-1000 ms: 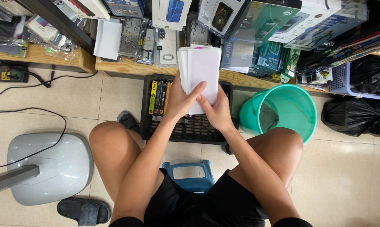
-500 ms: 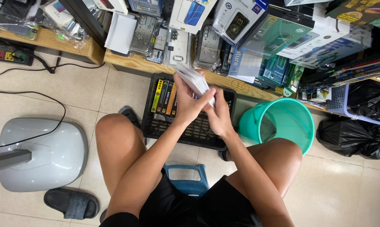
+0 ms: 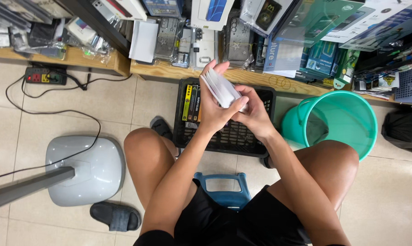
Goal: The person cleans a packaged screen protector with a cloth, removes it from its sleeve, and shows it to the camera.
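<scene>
One power strip (image 3: 45, 75), dark with red and yellow parts, lies on the tiled floor (image 3: 124, 109) at far left, one black cable (image 3: 55, 114) looping away from it. One rounded grey plastic base (image 3: 85, 169), smooth and glossy, sits below, with one grey pole (image 3: 28, 187) running off left. Two dark slip-on sandals are in view: one (image 3: 115, 216) by the base, one (image 3: 161, 127) partly hidden behind the left knee.

One black plastic crate (image 3: 224, 136), grid-walled, stands on the floor below the wooden shelf (image 3: 169, 70); a few flat packs (image 3: 191, 102) stand in its left end, the count not clear.

Two hands meet above the crate. The left hand (image 3: 212, 107) is curled around one thin white stack of sheets or flat packets (image 3: 222, 89), thumb across its lower edge, fingers behind it. The right hand (image 3: 253, 114) is partly closed against the stack's lower right corner, fingertips touching it. The stack is tilted, held in the air over the crate's top edge.

One blue plastic stool (image 3: 224, 189) shows between the thighs.

One teal plastic bucket (image 3: 338, 120), round and smooth, stands just right of the crate. One black plastic bag (image 3: 404, 130), crinkled, lies at far right. The shelf carries many boxed and clear-wrapped items, too crowded to count.
</scene>
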